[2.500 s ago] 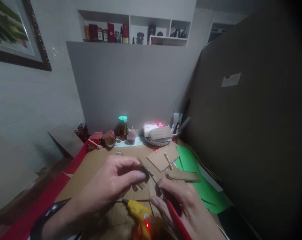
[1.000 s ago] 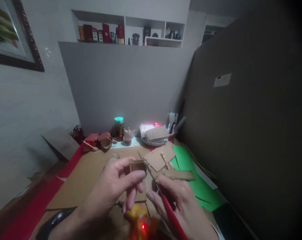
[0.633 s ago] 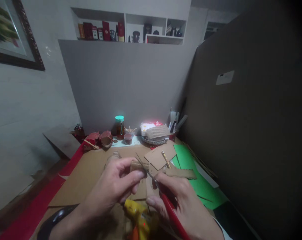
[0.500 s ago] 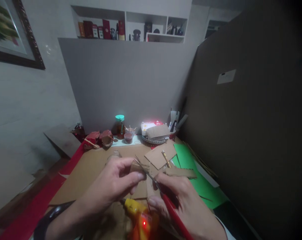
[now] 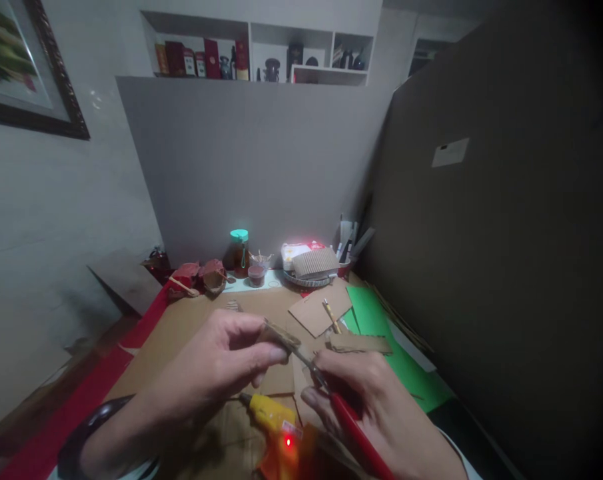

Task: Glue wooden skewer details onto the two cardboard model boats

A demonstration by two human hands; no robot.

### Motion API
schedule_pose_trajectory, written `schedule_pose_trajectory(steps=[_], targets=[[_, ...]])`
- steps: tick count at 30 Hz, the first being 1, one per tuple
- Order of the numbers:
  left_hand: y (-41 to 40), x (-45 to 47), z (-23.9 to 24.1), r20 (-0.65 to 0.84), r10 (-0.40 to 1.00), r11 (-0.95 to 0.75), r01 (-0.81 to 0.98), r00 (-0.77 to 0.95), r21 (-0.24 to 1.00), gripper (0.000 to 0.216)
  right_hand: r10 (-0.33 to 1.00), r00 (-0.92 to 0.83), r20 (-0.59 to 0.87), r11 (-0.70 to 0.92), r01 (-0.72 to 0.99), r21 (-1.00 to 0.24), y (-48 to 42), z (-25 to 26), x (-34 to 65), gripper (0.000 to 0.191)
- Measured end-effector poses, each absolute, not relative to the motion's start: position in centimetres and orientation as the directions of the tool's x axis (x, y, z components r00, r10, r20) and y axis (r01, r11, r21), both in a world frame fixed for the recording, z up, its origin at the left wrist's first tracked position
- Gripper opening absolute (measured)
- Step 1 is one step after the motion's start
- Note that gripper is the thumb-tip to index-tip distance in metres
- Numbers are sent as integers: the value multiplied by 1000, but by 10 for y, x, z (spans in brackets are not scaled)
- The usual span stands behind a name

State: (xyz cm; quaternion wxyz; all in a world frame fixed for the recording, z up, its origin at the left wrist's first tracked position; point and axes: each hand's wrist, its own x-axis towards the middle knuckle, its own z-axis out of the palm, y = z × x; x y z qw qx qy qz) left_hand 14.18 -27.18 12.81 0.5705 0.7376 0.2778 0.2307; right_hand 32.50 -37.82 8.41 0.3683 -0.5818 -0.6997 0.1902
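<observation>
Between the thumb and fingers of my left hand [image 5: 236,347] is a small strip of brown cardboard [image 5: 284,335], seen almost edge-on. My right hand [image 5: 376,407] is wrapped round red-handled scissors [image 5: 354,430]. Their metal blades point up and left and meet the cardboard strip; whether they are parted cannot be made out. Below the hands lies a yellow and orange glue gun [image 5: 274,417] with a red light glowing on its body. Its dark nozzle points left, beneath my left hand.
Cardboard pieces [image 5: 358,343] and green sheets [image 5: 424,383] lie on the right, with a pencil [image 5: 331,315] near them. At the back stand a teal-capped bottle [image 5: 240,257], a small tub [image 5: 256,276] and a tray [image 5: 308,281]. A dark panel [image 5: 496,233] rises on the right.
The cardboard strip has turned more edge-on in my left hand. The scissors' blades look closer together on it, and my right hand has shifted slightly right.
</observation>
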Motion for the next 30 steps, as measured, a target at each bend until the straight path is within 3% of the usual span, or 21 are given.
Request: schedule_pose_trajectory(steps=[8, 12, 20, 27, 30], targets=[[-267, 149, 115, -8, 633, -275, 234, 774, 932, 15, 975, -28, 222, 186, 649, -737, -373, 80, 325, 27], [-267, 147, 118, -83, 637, -181, 254, 766, 950, 20, 976, -17, 219, 179, 636, -750, -374, 82, 325, 32], [-276, 151, 118, -2, 722, 17, -15, 692, 1000, 22, 955, 30, 294, 197, 678, -708, -379, 85, 322, 35], [-273, 152, 112, 91, 695, -257, 127, 713, 958, 19, 968, 21, 251, 179, 642, -745, -377, 83, 322, 31], [-271, 152, 114, 39, 675, -234, 163, 736, 958, 16, 967, 10, 255, 194, 621, -759, -375, 82, 322, 33]])
